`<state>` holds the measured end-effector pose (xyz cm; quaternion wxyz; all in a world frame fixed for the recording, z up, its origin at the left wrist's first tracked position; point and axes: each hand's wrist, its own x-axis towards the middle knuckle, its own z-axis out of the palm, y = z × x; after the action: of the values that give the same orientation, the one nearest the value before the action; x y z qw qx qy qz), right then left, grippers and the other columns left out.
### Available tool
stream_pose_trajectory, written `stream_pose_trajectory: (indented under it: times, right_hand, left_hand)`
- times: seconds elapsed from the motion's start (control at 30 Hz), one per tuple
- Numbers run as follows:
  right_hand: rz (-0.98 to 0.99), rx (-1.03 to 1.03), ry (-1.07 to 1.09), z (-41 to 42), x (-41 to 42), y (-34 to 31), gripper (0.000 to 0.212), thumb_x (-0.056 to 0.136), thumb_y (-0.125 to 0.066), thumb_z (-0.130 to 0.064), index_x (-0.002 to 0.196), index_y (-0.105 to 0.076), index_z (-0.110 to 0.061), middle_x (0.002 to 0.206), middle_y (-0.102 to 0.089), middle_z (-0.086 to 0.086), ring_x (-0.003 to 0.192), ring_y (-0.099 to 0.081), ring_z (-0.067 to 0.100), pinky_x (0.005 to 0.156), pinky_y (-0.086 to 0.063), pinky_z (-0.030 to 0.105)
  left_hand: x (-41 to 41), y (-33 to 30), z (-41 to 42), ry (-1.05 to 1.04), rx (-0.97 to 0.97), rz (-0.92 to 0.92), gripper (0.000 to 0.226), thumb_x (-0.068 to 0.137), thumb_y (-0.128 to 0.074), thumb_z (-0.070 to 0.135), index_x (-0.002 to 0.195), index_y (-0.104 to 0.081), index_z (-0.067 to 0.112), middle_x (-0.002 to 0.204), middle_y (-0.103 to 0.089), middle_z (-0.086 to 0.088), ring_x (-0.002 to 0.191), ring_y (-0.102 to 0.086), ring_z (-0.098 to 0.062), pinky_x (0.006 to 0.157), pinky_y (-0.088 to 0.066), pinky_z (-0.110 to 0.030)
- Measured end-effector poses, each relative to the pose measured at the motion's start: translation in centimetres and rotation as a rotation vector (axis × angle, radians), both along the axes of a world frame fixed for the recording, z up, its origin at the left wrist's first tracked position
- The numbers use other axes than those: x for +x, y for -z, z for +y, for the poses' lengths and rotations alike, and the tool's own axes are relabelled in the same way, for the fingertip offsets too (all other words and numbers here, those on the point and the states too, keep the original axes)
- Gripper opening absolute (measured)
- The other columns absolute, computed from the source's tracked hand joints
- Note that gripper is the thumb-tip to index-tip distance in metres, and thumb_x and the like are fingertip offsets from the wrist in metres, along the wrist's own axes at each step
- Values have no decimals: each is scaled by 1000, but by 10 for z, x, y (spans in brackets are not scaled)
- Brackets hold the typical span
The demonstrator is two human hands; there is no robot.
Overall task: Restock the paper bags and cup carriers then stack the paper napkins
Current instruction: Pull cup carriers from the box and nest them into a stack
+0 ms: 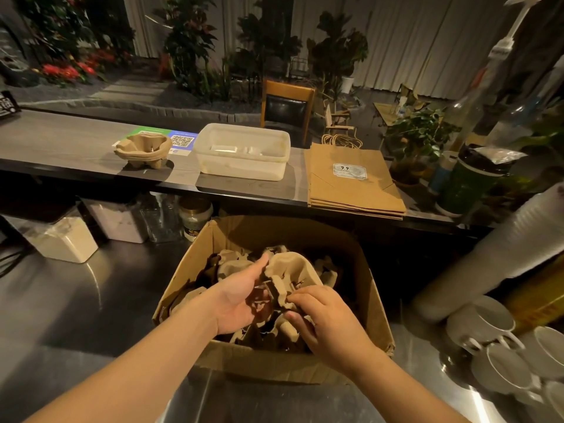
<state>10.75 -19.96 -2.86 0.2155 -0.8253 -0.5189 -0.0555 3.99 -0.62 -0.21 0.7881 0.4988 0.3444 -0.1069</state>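
Both hands work inside the cardboard box (268, 364) on the steel worktop (76, 300), where loose cup carriers lie jumbled. The left hand (241, 300), fingers relaxed and spread, props a cup carrier (293, 270) from the side, while the right hand (323, 319) pinches its near edge, probably to free it from the tangle. On the raised ledge (61, 141) wait a carrier stack (143, 149) and flat paper bags (351, 181), likely the restocking spots.
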Motion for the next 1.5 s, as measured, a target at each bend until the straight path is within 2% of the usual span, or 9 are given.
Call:
stream_pose_trajectory:
  times: [0.1, 0.2, 0.37, 0.53, 0.67, 0.9, 1.1, 1.27, 1.5]
  right_hand:
    - [146, -84, 27, 6, -2, 2, 74, 97, -13, -73, 131, -62, -30, 125, -64, -14, 119, -55, 3, 102, -32, 11]
    - [289, -111, 35, 11, -1, 7, 52, 98, -30, -68, 130, -55, -35, 116, -50, -25, 103, -49, -7, 92, -42, 7]
    - [400, -203, -39, 19, -4, 5, 33, 98, -45, -65, 122, -50, -42, 109, -48, -27, 99, -51, -2, 87, -49, 17]
    - [499, 101, 148, 15, 10, -3, 20, 101, -51, -47, 119, -58, -43, 111, -56, -27, 107, -54, -8, 88, -50, 15]
    - [506, 94, 460, 12, 47, 12, 35, 99, -62, -39, 133, -57, -31, 126, -56, -15, 118, -55, 4, 102, -53, 28]
    - [527, -167, 674, 28, 85, 33, 70, 94, -64, -55, 153, -36, -31, 165, -23, 6, 155, -15, 28, 121, -29, 49]
    - [606, -321, 714, 54, 105, 38, 81, 89, -58, -69, 156, -34, -31, 164, -26, 11, 153, -17, 35, 122, -29, 53]
    - [652, -429, 708, 63, 116, 43, 65, 87, -57, -72, 136, -58, -28, 158, -38, 11, 152, -15, 38, 123, -20, 56]
    - [736, -386, 571, 66, 112, 31, 71, 92, -61, -61, 149, -46, -22, 146, -51, 6, 147, -31, 32, 119, -33, 47]
  left_hand:
    - [0, 4, -6, 42, -2, 1, 94, 73, -49, 86, 145, -56, 25, 141, -66, -6, 134, -57, -30, 122, -35, -49]
    - [-2, 2, -23, 37, 110, 18, 91, 78, -53, 82, 154, -41, 32, 161, -43, -4, 146, -41, -31, 123, -25, -48]
    - [-5, 15, -32, -97, 69, -82, 67, 72, -78, 61, 129, -56, 34, 133, -58, 1, 128, -49, -26, 113, -38, -46]
    - [-6, 18, -19, -252, -4, -140, 54, 80, -75, 51, 125, -69, 22, 112, -78, -11, 113, -68, -35, 95, -55, -48]
    - [-7, 23, -9, -361, -61, -150, 49, 78, -74, 47, 122, -69, 25, 110, -78, -9, 112, -67, -35, 85, -54, -46]
    - [-9, 28, -8, -325, -13, -136, 57, 71, -69, 56, 122, -68, 29, 117, -73, -9, 113, -64, -34, 87, -53, -44]
    - [-10, 32, -9, -282, 63, -128, 70, 67, -67, 66, 127, -67, 29, 122, -72, -8, 117, -64, -32, 89, -52, -43]
    - [-9, 32, -8, -252, 93, -121, 71, 68, -66, 67, 129, -64, 31, 125, -71, -5, 118, -64, -30, 98, -51, -45]
    - [-10, 32, -8, -257, 106, -97, 65, 72, -64, 67, 128, -64, 33, 126, -70, -4, 119, -63, -29, 106, -49, -50]
